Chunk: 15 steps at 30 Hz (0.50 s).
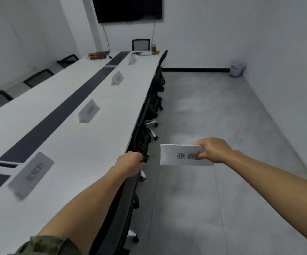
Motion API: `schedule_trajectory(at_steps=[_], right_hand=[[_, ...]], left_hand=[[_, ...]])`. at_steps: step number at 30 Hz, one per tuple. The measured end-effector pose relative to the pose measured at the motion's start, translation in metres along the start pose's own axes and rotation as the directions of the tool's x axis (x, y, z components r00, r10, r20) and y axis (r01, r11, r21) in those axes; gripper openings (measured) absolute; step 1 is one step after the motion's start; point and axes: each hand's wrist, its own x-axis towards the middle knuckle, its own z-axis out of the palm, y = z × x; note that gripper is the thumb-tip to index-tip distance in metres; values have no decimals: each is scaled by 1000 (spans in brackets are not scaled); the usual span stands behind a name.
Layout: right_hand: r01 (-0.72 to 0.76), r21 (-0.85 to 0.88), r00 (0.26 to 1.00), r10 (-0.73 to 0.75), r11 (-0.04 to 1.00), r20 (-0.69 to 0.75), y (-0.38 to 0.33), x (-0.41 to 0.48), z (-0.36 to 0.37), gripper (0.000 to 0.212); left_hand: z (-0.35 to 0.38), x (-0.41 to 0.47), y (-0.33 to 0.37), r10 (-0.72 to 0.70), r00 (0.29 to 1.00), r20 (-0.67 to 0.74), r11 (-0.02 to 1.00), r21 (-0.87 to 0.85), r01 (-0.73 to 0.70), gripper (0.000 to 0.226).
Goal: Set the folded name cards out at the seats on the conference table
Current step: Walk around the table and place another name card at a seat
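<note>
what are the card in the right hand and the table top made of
The card: thin white paper or card stock, matte, printed in black, pinched by the right hand. The table top: probably smooth white laminate with a dark centre strip; blur leaves it open.

The card point(178, 155) in the right hand point(215, 150) reads "张", then a second character half hidden by the fingers point(202, 155). Print on the worktop point(66, 144) cards point(31, 174) is too blurred to read.
</note>
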Motion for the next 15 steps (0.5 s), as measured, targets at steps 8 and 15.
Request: schedule_trajectory(at_steps=[8,15], right_hand=[[-140,50,990,139,989,13,134,94,-23,35],[-165,67,986,164,984,26,276,229,-43,28]], left_hand=[[-36,183,77,159,987,32,982,98,-161,28],[-50,374,155,204,974,96,962,164,-218,25]])
